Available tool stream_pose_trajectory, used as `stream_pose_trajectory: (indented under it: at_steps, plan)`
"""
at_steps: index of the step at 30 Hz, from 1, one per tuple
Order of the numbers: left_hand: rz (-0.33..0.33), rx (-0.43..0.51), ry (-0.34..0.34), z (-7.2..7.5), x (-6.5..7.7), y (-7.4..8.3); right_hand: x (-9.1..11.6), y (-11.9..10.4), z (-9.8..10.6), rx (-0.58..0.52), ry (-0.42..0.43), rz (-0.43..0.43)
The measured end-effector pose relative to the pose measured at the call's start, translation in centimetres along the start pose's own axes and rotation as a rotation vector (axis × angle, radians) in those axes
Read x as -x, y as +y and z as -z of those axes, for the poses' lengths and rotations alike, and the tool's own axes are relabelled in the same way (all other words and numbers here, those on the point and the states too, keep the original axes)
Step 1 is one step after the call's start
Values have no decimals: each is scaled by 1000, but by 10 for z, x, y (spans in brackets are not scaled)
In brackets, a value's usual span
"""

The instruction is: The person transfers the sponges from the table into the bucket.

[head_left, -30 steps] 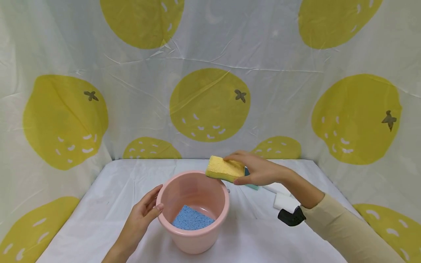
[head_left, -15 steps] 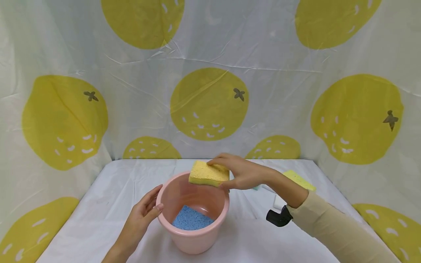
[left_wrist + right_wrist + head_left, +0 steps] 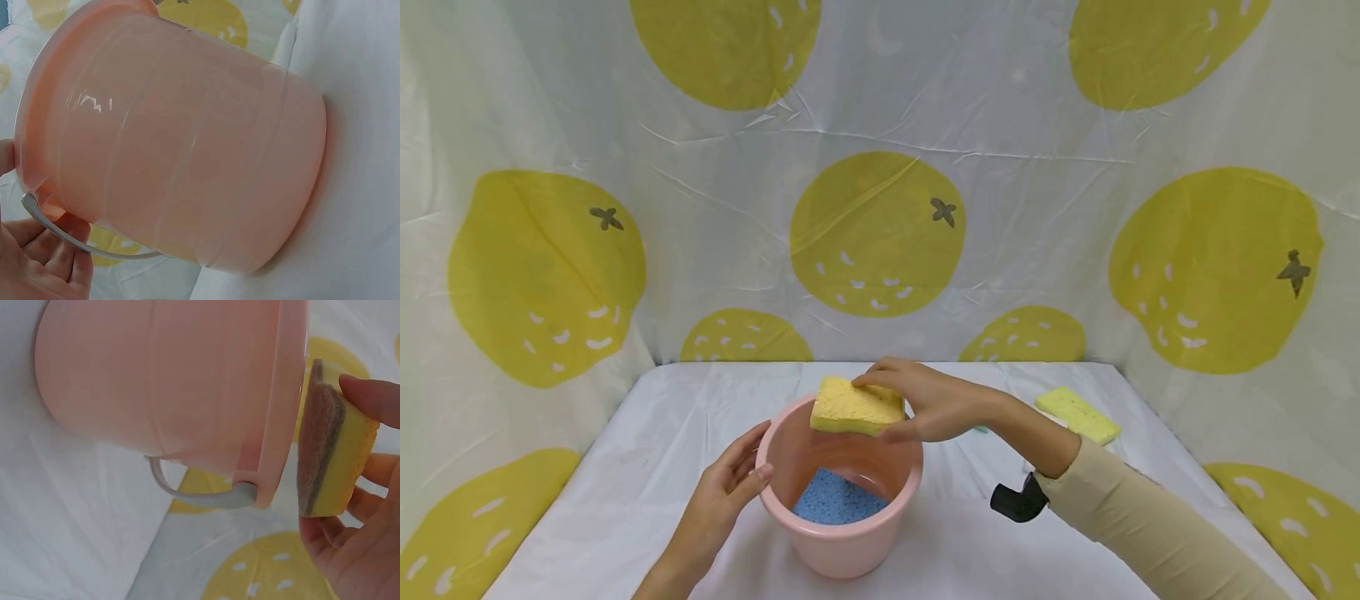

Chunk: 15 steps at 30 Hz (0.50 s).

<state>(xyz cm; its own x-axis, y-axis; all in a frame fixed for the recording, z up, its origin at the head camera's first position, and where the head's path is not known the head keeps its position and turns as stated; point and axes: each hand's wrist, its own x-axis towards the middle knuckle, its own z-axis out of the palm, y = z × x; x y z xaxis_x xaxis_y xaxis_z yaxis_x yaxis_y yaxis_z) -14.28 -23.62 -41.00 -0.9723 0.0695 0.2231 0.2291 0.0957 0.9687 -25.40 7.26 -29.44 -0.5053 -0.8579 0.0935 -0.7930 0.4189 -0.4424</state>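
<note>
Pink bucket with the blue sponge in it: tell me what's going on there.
A person's right hand grips a yellow sponge above the mouth of the pink bucket, its scouring side turned down. The left hand rests against the bucket's rim. A blue sponge already lies inside, and a yellow-green sponge lies on the table, off to the right.

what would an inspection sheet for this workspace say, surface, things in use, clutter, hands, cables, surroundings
Surface: creased white cloth
Things in use: round pink plastic bucket, standing; blue speckled sponge inside it; rectangular yellow sponge with a dull-brown scouring layer, held above the bucket
Clutter: lime-yellow rectangular sponge right of the bucket; other bits mostly hidden
Hands: left hand holds the bucket; right hand grips the yellow sponge
Cables: nothing seen
Surroundings: white fabric backdrop printed with yellow fruit
</note>
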Motion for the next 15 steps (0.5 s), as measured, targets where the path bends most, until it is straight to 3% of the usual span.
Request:
stream_pose_trajectory:
  at_steps: [8, 15]
  plan:
    - [28, -4, 10, 0, 0, 2, -5, -2, -6, -29, -13, 21]
    - [3, 8, -2, 1, 0, 1, -5, -2, -7, -33, -20, 42]
